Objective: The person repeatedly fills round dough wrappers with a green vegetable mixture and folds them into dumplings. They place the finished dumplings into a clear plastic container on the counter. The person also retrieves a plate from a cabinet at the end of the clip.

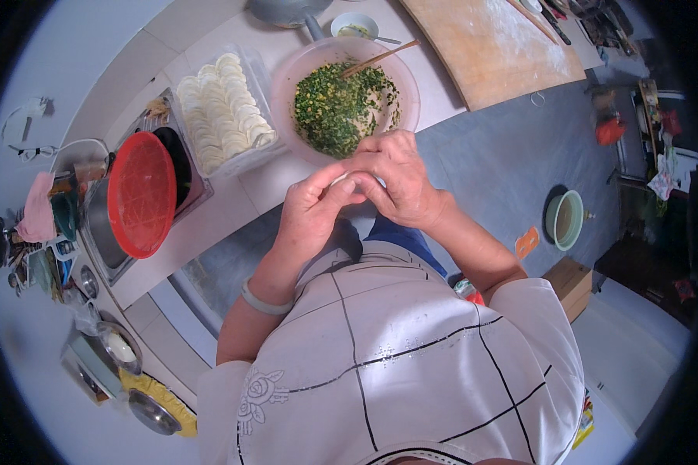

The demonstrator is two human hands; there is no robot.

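My left hand [313, 212] and my right hand [400, 180] meet in front of my body, thumbs and fingertips together. Between them they pinch a dumpling [339, 178]; only a sliver of its pale dough shows, and the fingers hide the rest. Just beyond the hands is a large pinkish plastic bowl [283, 104], holding chopped green and yellow filling [331, 107]. A pair of wooden chopsticks [378, 60] leans in the filling. Left of the bowl, a clear plastic container [260, 75] holds rows of folded dumplings [224, 110].
A floured wooden board [483, 58] juts over the counter edge at right. Behind the bowl are a small white bowl [355, 23] with a spoon and a grey pan [291, 9]. A red plastic basket [142, 195] leans by the sink [102, 226]. A green basin [569, 220] stands on the floor.
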